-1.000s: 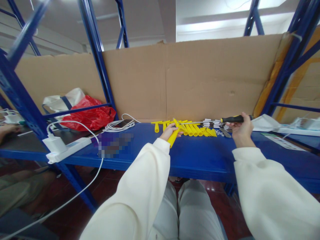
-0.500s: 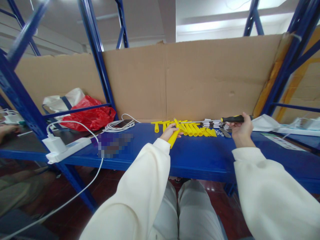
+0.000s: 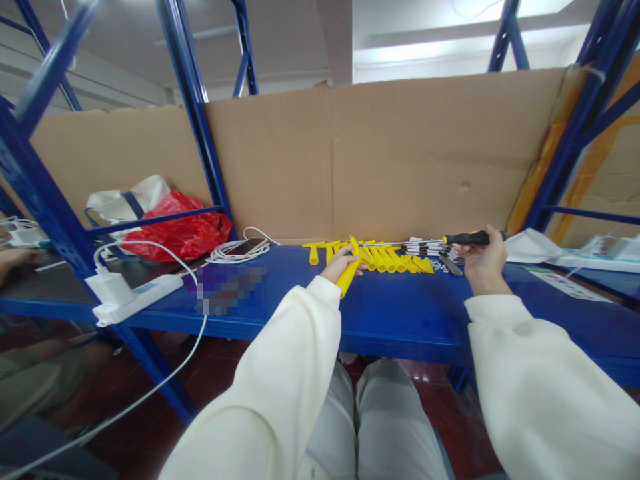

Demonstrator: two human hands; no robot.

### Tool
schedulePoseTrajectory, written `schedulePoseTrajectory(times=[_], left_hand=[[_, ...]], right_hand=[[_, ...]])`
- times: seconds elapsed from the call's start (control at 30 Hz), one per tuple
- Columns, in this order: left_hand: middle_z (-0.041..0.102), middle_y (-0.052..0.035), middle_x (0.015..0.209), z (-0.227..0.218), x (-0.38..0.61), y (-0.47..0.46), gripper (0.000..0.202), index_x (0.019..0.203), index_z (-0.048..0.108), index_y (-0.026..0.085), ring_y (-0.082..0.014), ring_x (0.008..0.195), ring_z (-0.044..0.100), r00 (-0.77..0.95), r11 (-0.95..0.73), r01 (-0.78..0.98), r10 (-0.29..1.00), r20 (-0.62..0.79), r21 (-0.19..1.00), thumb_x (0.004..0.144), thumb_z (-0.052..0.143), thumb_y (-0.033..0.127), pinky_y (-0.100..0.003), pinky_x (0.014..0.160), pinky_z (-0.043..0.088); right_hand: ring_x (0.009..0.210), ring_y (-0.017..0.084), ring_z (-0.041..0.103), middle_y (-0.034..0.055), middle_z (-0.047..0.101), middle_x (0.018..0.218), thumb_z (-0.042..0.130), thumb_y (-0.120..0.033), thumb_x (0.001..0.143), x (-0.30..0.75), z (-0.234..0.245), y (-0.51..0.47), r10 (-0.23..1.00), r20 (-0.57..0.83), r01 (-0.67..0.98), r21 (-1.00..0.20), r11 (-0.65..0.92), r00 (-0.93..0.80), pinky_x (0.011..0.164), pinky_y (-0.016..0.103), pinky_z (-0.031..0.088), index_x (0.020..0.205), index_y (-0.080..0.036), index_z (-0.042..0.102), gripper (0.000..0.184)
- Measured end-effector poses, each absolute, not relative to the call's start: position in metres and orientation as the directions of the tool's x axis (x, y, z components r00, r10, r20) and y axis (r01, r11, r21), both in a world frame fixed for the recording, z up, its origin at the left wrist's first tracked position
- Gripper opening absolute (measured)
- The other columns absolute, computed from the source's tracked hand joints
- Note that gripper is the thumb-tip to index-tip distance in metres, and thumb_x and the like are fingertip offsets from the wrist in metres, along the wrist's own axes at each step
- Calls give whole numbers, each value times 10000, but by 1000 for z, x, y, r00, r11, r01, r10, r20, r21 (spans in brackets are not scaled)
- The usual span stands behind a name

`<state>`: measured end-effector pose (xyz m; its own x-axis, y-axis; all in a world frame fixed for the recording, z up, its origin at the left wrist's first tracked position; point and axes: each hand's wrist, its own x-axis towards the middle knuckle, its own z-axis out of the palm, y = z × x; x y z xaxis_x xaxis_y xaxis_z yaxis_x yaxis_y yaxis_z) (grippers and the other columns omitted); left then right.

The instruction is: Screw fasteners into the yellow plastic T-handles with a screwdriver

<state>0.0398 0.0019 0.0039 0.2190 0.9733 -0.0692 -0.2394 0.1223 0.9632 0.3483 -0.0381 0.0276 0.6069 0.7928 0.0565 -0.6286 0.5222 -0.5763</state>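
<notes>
My left hand (image 3: 340,262) is closed around a yellow T-shaped plastic piece (image 3: 349,277), whose wide tubular end points toward me. In my right hand (image 3: 484,261) is a screwdriver (image 3: 465,238) with a black and yellow handle. Its long shaft runs left, level above the blue shelf, and its tip meets the yellow piece near my left fingers; the exact contact is too small to make out. Beside my left hand lie several more yellow pieces (image 3: 387,260) in a row. Small silvery parts (image 3: 440,266) and black-and-white pieces (image 3: 420,246) lie near my right hand.
Blue shelf (image 3: 395,313) backed by cardboard (image 3: 400,153), between blue posts. At left are a coiled white cable (image 3: 235,255), a red plastic bag (image 3: 180,230) and a power strip (image 3: 137,300). White plastic wrap (image 3: 533,247) lies right. Another person's hand (image 3: 15,261) shows far left.
My hands, the yellow piece and the screwdriver hold nearly the same position. At the far left, the other person's hand has shifted slightly.
</notes>
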Motion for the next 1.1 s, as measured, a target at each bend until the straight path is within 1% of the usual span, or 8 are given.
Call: schedulePoseTrajectory(times=[0.1, 0.27, 0.4, 0.53, 0.63, 0.83, 1.0, 1.1], left_hand=[[783, -214, 1291, 6, 41, -1, 706, 1651, 475, 158, -214, 771, 850, 217, 121, -234, 974, -70, 965, 975, 638, 33, -198, 505, 586], [789, -210, 1279, 5, 41, -2, 707, 1648, 476, 160, -220, 781, 852, 217, 102, -225, 975, -52, 969, 972, 645, 42, -198, 504, 587], [801, -201, 1258, 4, 40, -1, 706, 1634, 482, 168, -234, 797, 856, 208, 79, -182, 977, -40, 980, 960, 671, 72, -217, 523, 606], [810, -154, 1144, 6, 40, -3, 672, 1615, 485, 156, -196, 738, 826, 203, 64, -150, 979, -33, 987, 967, 626, 44, -201, 509, 580], [793, -129, 1102, 6, 40, -4, 643, 1597, 512, 158, -177, 715, 805, 217, 52, -174, 976, -13, 983, 977, 627, 31, -188, 492, 550], [786, -144, 1194, 2, 39, -1, 672, 1578, 543, 179, -196, 740, 813, 230, 35, -208, 973, 14, 977, 936, 643, 11, -211, 507, 552], [778, -154, 1252, 3, 39, -1, 693, 1564, 560, 176, -189, 730, 806, 237, 19, -216, 971, 34, 976, 901, 653, -3, -212, 506, 544], [793, -166, 1260, 4, 40, -3, 693, 1568, 553, 162, -211, 770, 824, 248, 8, -235, 967, 52, 972, 900, 627, -7, -212, 502, 532]], right_hand=[[387, 123, 387, -84, 482, 570, 532, -195, 1014, 335, 36, -49, 711, -19, -588, -579, 565, 703, 350, 236, 519, 860, -300, 438, 208], [388, 114, 381, -83, 480, 582, 523, -191, 1036, 325, 41, -57, 695, -55, -589, -582, 560, 716, 348, 213, 511, 853, -293, 451, 222], [398, 115, 395, -85, 483, 601, 536, -197, 1037, 325, 40, -56, 687, -48, -571, -600, 561, 725, 364, 211, 528, 860, -293, 457, 216], [396, 121, 400, -90, 469, 596, 555, -199, 1034, 325, 42, -57, 680, -63, -571, -604, 557, 730, 360, 222, 540, 868, -295, 464, 212], [394, 112, 399, -94, 453, 589, 555, -209, 1046, 324, 43, -58, 676, -102, -583, -609, 537, 729, 368, 210, 542, 866, -287, 463, 217], [403, 89, 421, -99, 439, 626, 573, -216, 1038, 335, 33, -44, 616, -164, -562, -631, 535, 770, 427, 192, 577, 875, -277, 459, 208], [398, 77, 401, -102, 456, 678, 593, -188, 1000, 351, 21, -32, 650, -119, -556, -647, 522, 750, 425, 207, 589, 858, -276, 395, 259], [414, 74, 405, -94, 472, 713, 575, -199, 1027, 347, 25, -37, 652, -196, -596, -648, 474, 732, 417, 205, 590, 866, -276, 413, 241]])
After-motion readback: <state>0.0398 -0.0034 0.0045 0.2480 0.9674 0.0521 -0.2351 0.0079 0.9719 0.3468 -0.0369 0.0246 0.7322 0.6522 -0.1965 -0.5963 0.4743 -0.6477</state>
